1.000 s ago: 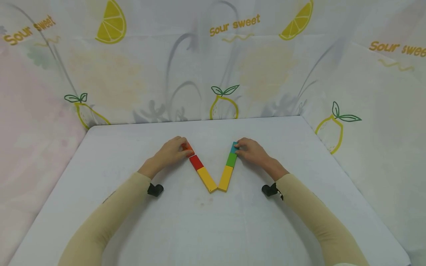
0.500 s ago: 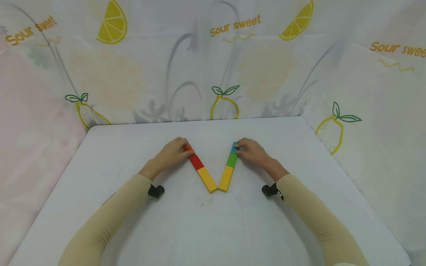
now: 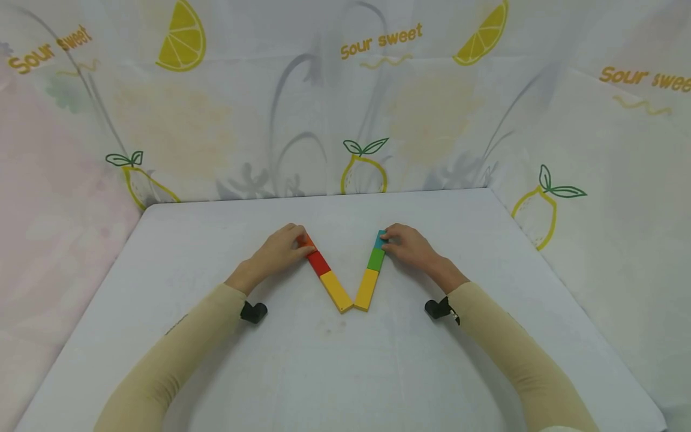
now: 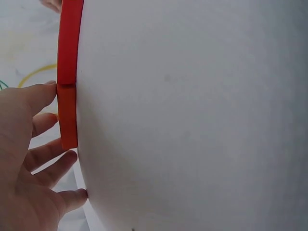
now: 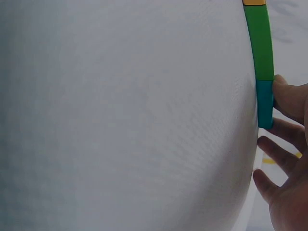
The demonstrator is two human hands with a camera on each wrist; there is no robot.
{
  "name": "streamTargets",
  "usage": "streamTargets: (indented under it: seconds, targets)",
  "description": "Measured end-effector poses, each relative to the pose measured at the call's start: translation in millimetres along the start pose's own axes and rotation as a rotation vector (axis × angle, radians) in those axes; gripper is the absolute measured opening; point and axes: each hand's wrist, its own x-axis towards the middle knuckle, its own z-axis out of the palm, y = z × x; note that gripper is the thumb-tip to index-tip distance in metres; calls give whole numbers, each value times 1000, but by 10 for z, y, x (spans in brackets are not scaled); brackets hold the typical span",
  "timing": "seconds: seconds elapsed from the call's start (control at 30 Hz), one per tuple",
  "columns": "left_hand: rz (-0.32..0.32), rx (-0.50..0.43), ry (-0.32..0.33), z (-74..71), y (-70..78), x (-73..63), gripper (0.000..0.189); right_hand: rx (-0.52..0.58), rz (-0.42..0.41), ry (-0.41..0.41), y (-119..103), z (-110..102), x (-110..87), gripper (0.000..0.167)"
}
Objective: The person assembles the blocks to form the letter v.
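Observation:
Coloured blocks form a V on the white table. Its left arm runs from a yellow block (image 3: 337, 293) through a red block (image 3: 319, 264) to an orange block (image 3: 308, 242). My left hand (image 3: 281, 245) pinches the orange block between thumb and fingers, its end against the red one. The right arm goes from another yellow block (image 3: 366, 290) through a green block (image 3: 375, 260) to a blue block (image 3: 379, 240). With thumb and fingers my right hand (image 3: 409, 245) holds the blue block, which touches the green one in the right wrist view. The yellow blocks meet at the near point.
A white table (image 3: 345, 372) lies under everything. Behind it hangs a lemon-printed cloth (image 3: 248, 108), which also runs along both sides. Black wrist-camera mounts (image 3: 254, 312) stick out below both sleeves.
My left hand has shifted the orange block slightly toward the red one, and the gap between them has closed. The right hand and its blocks have stayed in place.

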Motion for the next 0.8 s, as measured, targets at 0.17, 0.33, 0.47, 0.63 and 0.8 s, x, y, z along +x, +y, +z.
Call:
streamTargets:
  seconds: [0.17, 0.33, 0.47, 0.63, 0.8]
  targets:
    - [2, 9, 4, 21, -5, 4, 27, 2, 2, -2, 8, -1, 2, 28]
    - [12, 11, 12, 32, -9, -2, 26, -3, -8, -2, 3, -3, 7, 28]
    - [23, 16, 16, 35, -7, -6, 27, -1, -16, 1, 0, -8, 3, 28]
    - [25, 14, 19, 29, -1, -5, 27, 0, -16, 5, 8, -4, 7, 28]
    - [27, 15, 18, 33, 0, -8, 27, 6, -15, 4, 6, 0, 6, 27]
